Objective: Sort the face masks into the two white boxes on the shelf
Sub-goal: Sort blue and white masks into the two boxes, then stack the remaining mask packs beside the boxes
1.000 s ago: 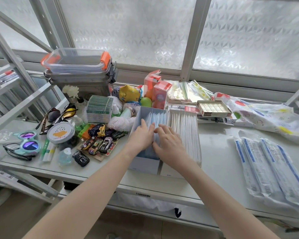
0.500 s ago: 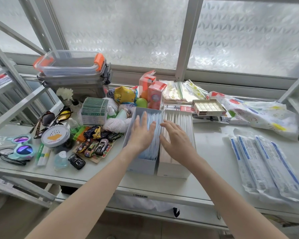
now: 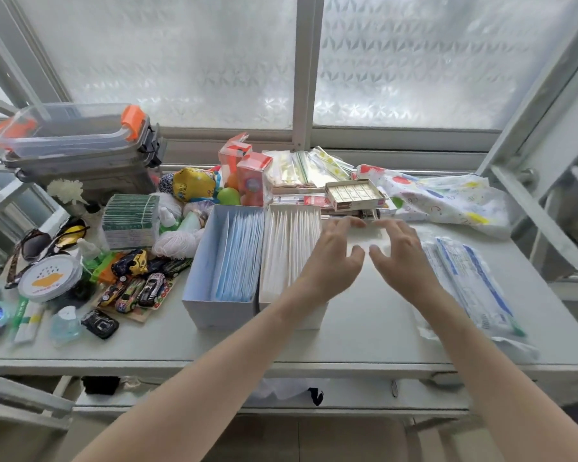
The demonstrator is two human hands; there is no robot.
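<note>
Two white boxes stand side by side on the shelf. The left box (image 3: 194, 281) holds upright blue face masks (image 3: 237, 255). The right box (image 3: 317, 316) holds upright white face masks (image 3: 287, 241). My left hand (image 3: 334, 258) hovers just right of the white-mask box, its forearm crossing that box's front corner. My right hand (image 3: 397, 258) is close beside it, over the bare shelf. On both hands the fingers are spread and relaxed, and neither holds anything. A bright pale patch on the shelf between the fingertips is too blurred to identify.
Clear packs with blue stripes (image 3: 471, 275) lie right of my hands. Toy cars (image 3: 137, 285), a round tub (image 3: 49, 276) and sunglasses (image 3: 34, 243) crowd the left. Stacked clear containers (image 3: 80, 145) stand back left, with small cartons (image 3: 352, 193) and a patterned cloth (image 3: 447, 198) behind.
Both hands have lifted off the masks in the two boxes and moved right, past the white-mask box, to hover over the shelf.
</note>
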